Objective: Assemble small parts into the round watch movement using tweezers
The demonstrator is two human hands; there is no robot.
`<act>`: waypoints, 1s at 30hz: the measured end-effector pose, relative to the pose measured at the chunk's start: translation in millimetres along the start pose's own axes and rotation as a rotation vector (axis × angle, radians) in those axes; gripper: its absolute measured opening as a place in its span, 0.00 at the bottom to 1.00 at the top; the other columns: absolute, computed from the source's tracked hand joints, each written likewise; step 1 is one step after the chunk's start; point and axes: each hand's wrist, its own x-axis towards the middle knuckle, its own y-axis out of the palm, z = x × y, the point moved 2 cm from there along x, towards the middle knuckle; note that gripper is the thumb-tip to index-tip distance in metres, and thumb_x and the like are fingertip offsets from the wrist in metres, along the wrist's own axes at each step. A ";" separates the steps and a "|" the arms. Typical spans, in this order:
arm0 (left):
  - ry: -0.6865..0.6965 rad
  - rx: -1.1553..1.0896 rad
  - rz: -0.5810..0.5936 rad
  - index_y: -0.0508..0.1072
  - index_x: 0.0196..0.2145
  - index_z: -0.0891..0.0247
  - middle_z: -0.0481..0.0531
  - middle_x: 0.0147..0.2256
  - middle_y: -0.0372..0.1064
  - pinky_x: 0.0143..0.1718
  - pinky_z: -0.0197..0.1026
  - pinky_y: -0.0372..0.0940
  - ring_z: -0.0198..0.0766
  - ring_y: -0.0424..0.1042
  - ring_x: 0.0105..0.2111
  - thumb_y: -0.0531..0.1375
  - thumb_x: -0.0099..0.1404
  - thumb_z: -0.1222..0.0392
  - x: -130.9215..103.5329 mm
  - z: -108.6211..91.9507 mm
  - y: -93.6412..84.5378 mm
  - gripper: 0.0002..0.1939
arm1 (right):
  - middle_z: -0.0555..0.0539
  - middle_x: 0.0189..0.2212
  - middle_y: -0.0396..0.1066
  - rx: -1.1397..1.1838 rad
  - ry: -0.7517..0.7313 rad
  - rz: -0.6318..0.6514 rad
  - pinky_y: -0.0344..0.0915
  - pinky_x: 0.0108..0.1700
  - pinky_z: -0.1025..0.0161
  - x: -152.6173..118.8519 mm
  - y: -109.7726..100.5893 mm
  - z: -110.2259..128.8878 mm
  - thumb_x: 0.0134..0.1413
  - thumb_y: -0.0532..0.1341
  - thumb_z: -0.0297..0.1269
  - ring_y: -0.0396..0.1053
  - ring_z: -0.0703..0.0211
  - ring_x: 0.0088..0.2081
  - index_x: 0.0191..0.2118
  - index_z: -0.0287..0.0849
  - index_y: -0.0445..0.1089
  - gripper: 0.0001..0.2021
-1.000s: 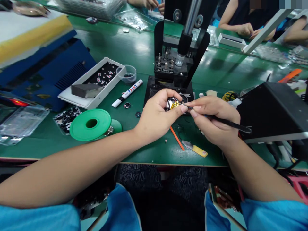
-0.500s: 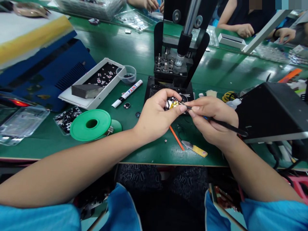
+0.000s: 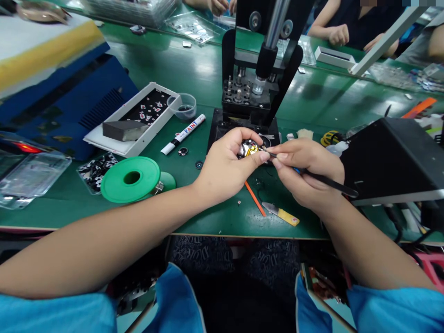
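Observation:
Between thumb and fingers, my left hand [image 3: 227, 164] grips a small shiny part [image 3: 248, 149] with silver and yellow areas, in front of the black press [image 3: 246, 104]. Dark tweezers [image 3: 329, 181] are pinched in my right hand [image 3: 308, 171], their tip touching the part's right side near my left thumb. My fingers cover much of the part. Below the hands, an orange stick [image 3: 255, 200] and a blade with a yellow handle [image 3: 287, 217] lie on the green table [image 3: 201, 222].
To the left are a green spool [image 3: 114, 182], a paint marker [image 3: 183, 134], a white tray [image 3: 133, 147] of small parts and a clear cup [image 3: 183, 113]. A black box [image 3: 395, 162] stands at the right. Other people's hands [image 3: 339, 34] show across the table.
My hands and the tweezers have stayed almost in place. Across the table at the upper right, a person's hands have moved left.

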 end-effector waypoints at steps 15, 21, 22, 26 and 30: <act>-0.010 -0.028 0.006 0.77 0.41 0.59 0.44 0.31 0.73 0.34 0.39 0.66 0.34 0.68 0.30 0.85 0.57 0.45 1.1 -3.3 0.6 0.27 | 0.47 0.47 0.90 -0.035 0.050 0.031 0.88 0.50 0.51 -3.1 0.5 -0.3 0.68 0.71 0.26 0.89 0.51 0.47 0.44 0.51 0.84 0.10; 0.003 -0.003 0.012 0.78 0.42 0.58 0.45 0.31 0.73 0.34 0.39 0.65 0.35 0.68 0.31 0.84 0.58 0.44 1.9 -2.2 -0.7 0.26 | 0.44 0.48 0.90 -0.080 -0.014 0.053 0.87 0.51 0.53 -2.9 -0.5 0.6 0.68 0.70 0.26 0.90 0.51 0.48 0.45 0.49 0.84 0.08; 0.003 0.002 0.009 0.78 0.42 0.58 0.45 0.32 0.73 0.34 0.40 0.66 0.35 0.69 0.32 0.84 0.59 0.44 2.1 -1.3 -1.0 0.25 | 0.44 0.48 0.90 -0.080 -0.034 0.037 0.87 0.51 0.54 -2.4 -0.8 1.3 0.67 0.71 0.26 0.89 0.51 0.47 0.45 0.48 0.83 0.08; 0.006 -0.007 -0.001 0.78 0.46 0.58 0.47 0.36 0.77 0.40 0.40 0.70 0.36 0.72 0.35 0.82 0.61 0.47 2.8 2.2 -2.2 0.24 | 0.46 0.48 0.90 -0.042 0.043 -0.013 0.86 0.52 0.52 -0.6 -2.8 1.7 0.67 0.72 0.26 0.88 0.51 0.48 0.45 0.49 0.83 0.09; -0.021 -0.080 0.021 0.78 0.49 0.58 0.48 0.40 0.80 0.43 0.40 0.73 0.37 0.76 0.39 0.82 0.61 0.51 3.0 4.4 -1.6 0.25 | 0.47 0.50 0.88 0.026 0.106 -0.067 0.86 0.54 0.47 -0.4 -4.9 -0.6 0.65 0.74 0.27 0.87 0.49 0.51 0.46 0.51 0.83 0.10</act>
